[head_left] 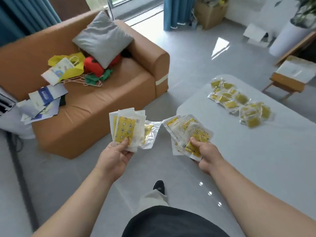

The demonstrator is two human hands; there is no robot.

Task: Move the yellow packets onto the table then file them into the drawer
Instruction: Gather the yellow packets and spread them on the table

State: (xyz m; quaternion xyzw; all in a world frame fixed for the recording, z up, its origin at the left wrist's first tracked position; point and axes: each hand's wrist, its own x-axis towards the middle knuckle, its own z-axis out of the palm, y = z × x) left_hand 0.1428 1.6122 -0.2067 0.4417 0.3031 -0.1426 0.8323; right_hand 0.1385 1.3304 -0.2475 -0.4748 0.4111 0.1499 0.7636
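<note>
My left hand (114,156) grips a fanned stack of yellow packets (127,127) in clear wrappers, thumb on top, held over the floor beside the sofa. My right hand (204,153) holds a second bunch of yellow packets (189,132) at the near left corner of the white table (256,159). Several more yellow packets (239,101) lie scattered in a loose pile on the far part of the table. No drawer is in view.
A brown sofa (102,103) stands to the left, holding a grey cushion (102,38), papers, hangers and a yellow bag. A small wooden stool (289,79) sits beyond the table. A cardboard box (211,11) and a white planter stand at the back. My foot (159,186) is on the grey floor.
</note>
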